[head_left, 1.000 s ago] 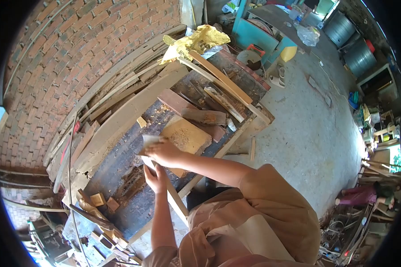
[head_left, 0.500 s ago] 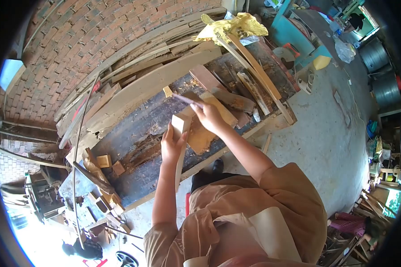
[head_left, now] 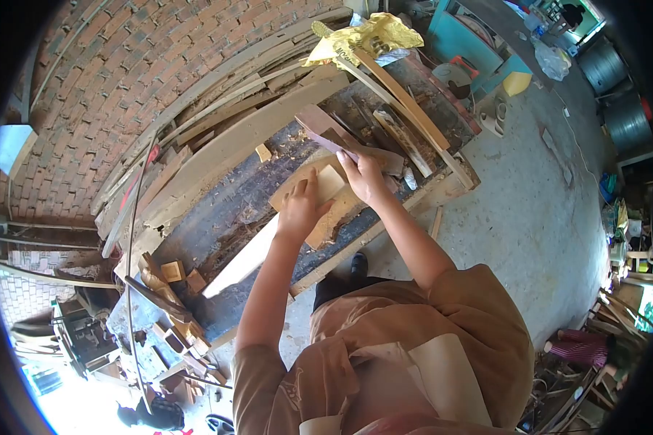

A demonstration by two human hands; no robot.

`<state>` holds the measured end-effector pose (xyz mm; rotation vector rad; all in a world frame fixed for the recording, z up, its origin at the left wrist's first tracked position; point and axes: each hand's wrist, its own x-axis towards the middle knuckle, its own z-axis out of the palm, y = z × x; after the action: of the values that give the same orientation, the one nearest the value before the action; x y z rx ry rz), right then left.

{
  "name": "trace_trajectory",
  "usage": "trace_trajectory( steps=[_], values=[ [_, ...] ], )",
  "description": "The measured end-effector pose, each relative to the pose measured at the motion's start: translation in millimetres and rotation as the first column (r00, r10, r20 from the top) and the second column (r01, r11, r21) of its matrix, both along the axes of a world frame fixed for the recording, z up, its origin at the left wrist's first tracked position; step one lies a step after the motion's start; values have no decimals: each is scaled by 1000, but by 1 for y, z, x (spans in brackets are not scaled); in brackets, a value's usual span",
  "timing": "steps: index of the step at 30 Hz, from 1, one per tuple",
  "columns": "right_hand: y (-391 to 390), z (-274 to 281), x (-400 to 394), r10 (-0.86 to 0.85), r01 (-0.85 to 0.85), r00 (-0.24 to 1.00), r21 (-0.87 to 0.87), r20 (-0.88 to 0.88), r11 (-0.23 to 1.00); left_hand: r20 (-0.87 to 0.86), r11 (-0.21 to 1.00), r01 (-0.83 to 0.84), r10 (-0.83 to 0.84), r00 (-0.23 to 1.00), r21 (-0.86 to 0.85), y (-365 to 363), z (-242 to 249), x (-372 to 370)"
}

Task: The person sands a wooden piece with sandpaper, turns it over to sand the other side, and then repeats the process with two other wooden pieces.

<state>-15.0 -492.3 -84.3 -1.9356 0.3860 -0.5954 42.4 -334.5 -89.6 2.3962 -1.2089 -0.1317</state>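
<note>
My left hand (head_left: 301, 208) grips a long pale wooden board (head_left: 247, 254) near its upper end, the fingers over its top face and the thumb at the side. The board lies slantwise across the workbench (head_left: 228, 185), partly over a wider tan plank (head_left: 323, 230). My right hand (head_left: 365, 176) is closed around a flat, thin, purplish-grey bar-like tool (head_left: 334, 147) whose far end points up and left. The tool overlaps a reddish plank (head_left: 313, 116) in this view, and its held end is hidden in the hand.
Wood shavings and a small yellowish block (head_left: 263, 153) lie on the bench. Long planks (head_left: 225, 138) are stacked along the brick wall (head_left: 145, 80). Two long strips (head_left: 406, 109) and a yellow sack (head_left: 366, 40) are at the right end. Offcuts (head_left: 173, 272) sit at the left end.
The pale board has swung from steeply upright to lying slantwise across the bench. My left hand has moved over its top. My right hand has moved right and slightly down with the tool.
</note>
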Motion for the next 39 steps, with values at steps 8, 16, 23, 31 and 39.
trace_trajectory(
  steps=[8,16,23,31,39],
  values=[
    [16,-19,-10,102,-105,994,61,50,993,103,998,-62,63,993,-13,10,-10,-1],
    [28,-18,10,78,-76,996,-59,35,995,52,978,-198,202,978,-68,6,-12,4],
    [32,4,19,121,-139,972,-78,-199,987,-27,941,-291,290,957,-173,12,-24,8],
    [41,-6,18,222,-232,972,-395,-72,889,-154,912,-360,334,930,-194,18,-18,8],
    [45,-7,-19,221,-272,962,-529,-159,804,-155,931,-321,296,943,-173,27,-29,11]
  ],
)
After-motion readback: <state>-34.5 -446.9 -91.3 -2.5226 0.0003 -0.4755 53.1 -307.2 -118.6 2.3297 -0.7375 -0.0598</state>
